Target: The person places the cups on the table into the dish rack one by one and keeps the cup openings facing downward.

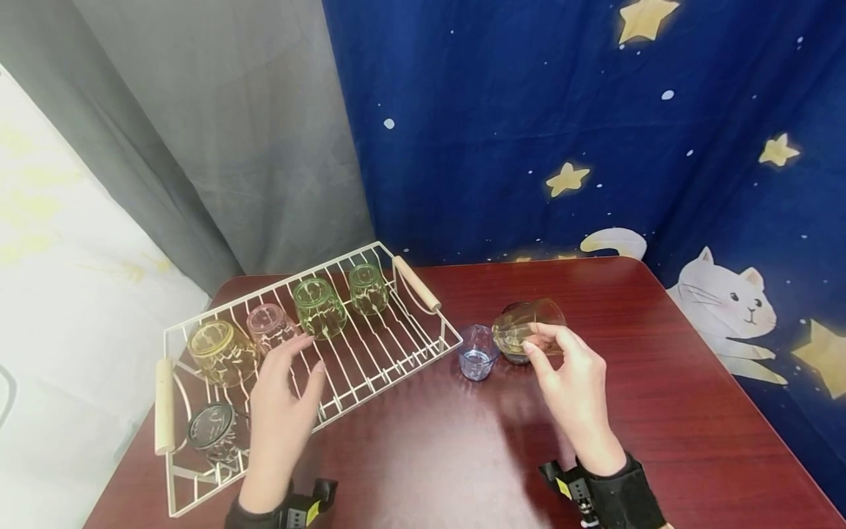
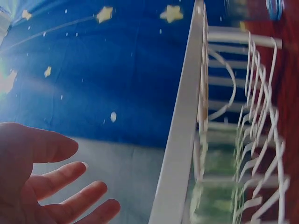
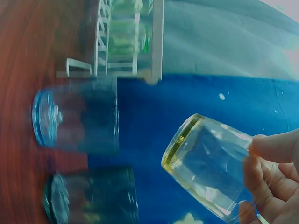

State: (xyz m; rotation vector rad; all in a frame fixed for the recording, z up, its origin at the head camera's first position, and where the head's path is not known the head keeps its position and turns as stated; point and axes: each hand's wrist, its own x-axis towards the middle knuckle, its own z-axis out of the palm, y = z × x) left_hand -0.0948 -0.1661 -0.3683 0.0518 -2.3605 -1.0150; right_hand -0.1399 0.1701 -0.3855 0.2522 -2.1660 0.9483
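My right hand (image 1: 576, 386) pinches a clear yellow glass tumbler (image 3: 208, 163) near its rim. The tumbler hangs tilted above the table, its thick yellow base turned away from the fingers. A blue tumbler (image 1: 477, 358) and a dark tumbler (image 3: 93, 198) stand upright on the table beside it; in the head view the yellow one partly covers the dark one. My left hand (image 1: 280, 411) hovers over the near side of a white wire rack (image 1: 370, 386), fingers loosely spread and holding nothing. In the head view it partly hides a pink tumbler (image 1: 269, 323).
Upside down in the rack stand another yellow tumbler (image 1: 223, 351), two green tumblers (image 1: 320, 308) and a dark grey tumbler (image 1: 213, 430). The rack has wooden handles (image 1: 416, 284) at both ends. Curtains (image 1: 476, 147) hang behind the red-brown table (image 1: 423, 470).
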